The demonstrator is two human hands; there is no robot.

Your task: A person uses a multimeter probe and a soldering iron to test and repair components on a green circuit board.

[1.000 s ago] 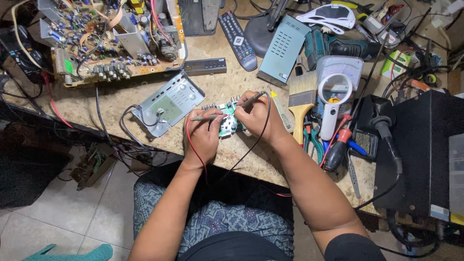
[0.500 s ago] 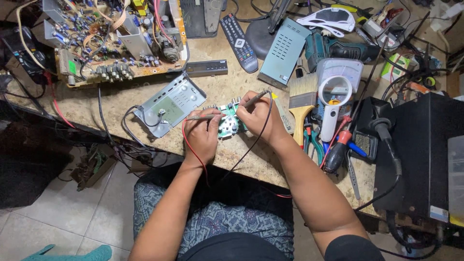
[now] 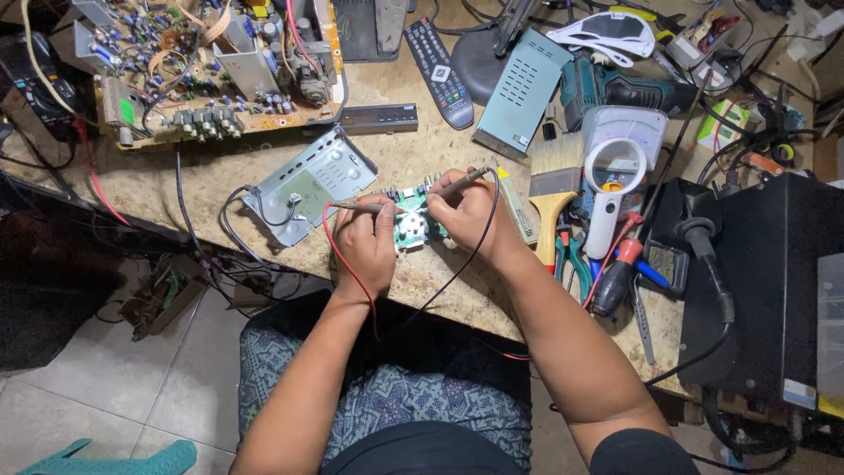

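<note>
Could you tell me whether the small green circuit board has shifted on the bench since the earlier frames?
No. The small green circuit board keeps its place between the metal chassis plate and the paintbrush, with both hands on it as before.

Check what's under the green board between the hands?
Green board lies on the speckled bench. Left hand and right hand cover its edges; nothing beneath it shows.

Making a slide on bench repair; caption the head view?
Left hand and right hand hold probes to a small green circuit board on a cluttered workbench.
</note>
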